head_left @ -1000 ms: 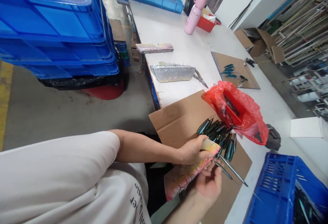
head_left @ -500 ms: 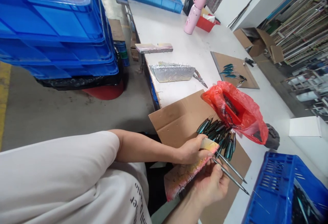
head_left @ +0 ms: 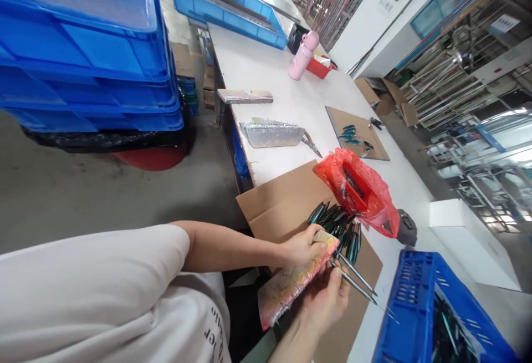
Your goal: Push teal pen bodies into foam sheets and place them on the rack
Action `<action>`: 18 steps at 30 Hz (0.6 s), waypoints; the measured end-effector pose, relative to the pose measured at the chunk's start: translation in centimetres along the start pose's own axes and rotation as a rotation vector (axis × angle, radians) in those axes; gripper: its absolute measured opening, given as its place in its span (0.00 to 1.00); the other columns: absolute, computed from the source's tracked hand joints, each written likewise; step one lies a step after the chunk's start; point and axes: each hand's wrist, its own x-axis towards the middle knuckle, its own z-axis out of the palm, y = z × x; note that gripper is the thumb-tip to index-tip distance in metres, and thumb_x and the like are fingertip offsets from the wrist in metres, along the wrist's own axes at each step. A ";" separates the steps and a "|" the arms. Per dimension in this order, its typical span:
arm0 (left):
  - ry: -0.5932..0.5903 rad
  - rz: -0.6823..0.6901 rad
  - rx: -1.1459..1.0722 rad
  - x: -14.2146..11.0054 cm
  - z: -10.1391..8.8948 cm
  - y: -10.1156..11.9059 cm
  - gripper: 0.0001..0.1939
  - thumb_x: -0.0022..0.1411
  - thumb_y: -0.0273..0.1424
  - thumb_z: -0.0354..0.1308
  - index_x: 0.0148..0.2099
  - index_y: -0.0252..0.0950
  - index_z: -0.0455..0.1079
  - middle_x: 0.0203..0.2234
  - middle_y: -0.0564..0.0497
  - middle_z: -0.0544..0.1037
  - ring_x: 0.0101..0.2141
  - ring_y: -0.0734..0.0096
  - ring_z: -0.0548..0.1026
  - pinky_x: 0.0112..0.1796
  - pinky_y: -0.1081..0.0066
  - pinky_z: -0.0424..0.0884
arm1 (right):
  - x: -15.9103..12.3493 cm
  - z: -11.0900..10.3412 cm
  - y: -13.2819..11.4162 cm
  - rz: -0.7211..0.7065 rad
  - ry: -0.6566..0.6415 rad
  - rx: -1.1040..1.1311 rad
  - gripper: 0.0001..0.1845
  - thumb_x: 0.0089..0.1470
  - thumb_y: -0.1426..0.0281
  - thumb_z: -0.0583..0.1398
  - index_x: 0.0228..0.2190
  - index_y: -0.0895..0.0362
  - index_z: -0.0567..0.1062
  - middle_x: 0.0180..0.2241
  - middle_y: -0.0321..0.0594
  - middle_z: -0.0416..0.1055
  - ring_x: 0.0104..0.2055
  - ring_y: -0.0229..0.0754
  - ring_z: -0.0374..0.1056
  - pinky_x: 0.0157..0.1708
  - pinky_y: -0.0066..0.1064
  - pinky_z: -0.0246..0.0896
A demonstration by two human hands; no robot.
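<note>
My left hand (head_left: 305,249) grips the upper end of a long block (head_left: 286,285) painted pink and yellow, its edge rough and bristly. Below it, my right hand (head_left: 328,296) is closed, thumb and fingers pinching at two slim, pointed metal rods (head_left: 355,282) that stick out past the block's edge. I cannot tell whether the rods are joined. Just beyond the hands, several slender, glossy teal-and-black pieces (head_left: 336,221), shaped like fishing lures, lie on a cardboard sheet (head_left: 282,197). A red plastic bag (head_left: 366,185) rests beside them.
On the white table (head_left: 249,69) are a silvery block (head_left: 274,134), pliers (head_left: 311,144), a pink bottle (head_left: 303,55) and a board (head_left: 334,122) with several teal pieces. A blue crate (head_left: 415,296) stands at lower right, stacked blue bins (head_left: 87,91) at left.
The view has shifted, so the table and hands appear further left. Both hands keep their grip on the block and rods, with little change between them.
</note>
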 end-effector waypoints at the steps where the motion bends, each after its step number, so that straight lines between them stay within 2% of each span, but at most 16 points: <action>1: -0.007 0.009 0.002 0.0 -0.1 0.0 0.21 0.60 0.39 0.43 0.53 0.36 0.53 0.37 0.50 0.70 0.37 0.68 0.68 0.39 0.69 0.63 | 0.0 -0.1 0.1 0.003 0.002 0.005 0.13 0.40 0.70 0.62 0.33 0.52 0.70 0.30 0.30 0.71 0.31 0.31 0.68 0.34 0.26 0.66; 3: -0.023 0.029 0.003 -0.1 -0.4 0.0 0.21 0.61 0.39 0.41 0.55 0.36 0.52 0.39 0.48 0.69 0.39 0.68 0.68 0.41 0.68 0.63 | 0.1 -0.3 0.1 0.006 0.006 0.008 0.14 0.40 0.69 0.63 0.33 0.52 0.70 0.31 0.30 0.71 0.31 0.31 0.69 0.33 0.25 0.66; 10: -0.110 0.002 -0.018 -0.1 -1.0 -0.2 0.30 0.56 0.41 0.49 0.59 0.38 0.47 0.42 0.48 0.69 0.41 0.65 0.69 0.41 0.68 0.63 | -0.1 -0.5 -0.2 -0.007 0.007 -0.011 0.14 0.40 0.70 0.63 0.34 0.52 0.70 0.31 0.31 0.71 0.31 0.32 0.68 0.32 0.27 0.67; 18: -0.137 -0.005 -0.067 -0.1 -1.4 -0.3 0.33 0.54 0.41 0.52 0.59 0.39 0.47 0.43 0.48 0.68 0.41 0.65 0.68 0.41 0.68 0.64 | -0.5 0.2 -0.4 -0.057 -0.005 -0.048 0.13 0.41 0.69 0.61 0.34 0.51 0.70 0.33 0.30 0.71 0.33 0.32 0.68 0.34 0.27 0.66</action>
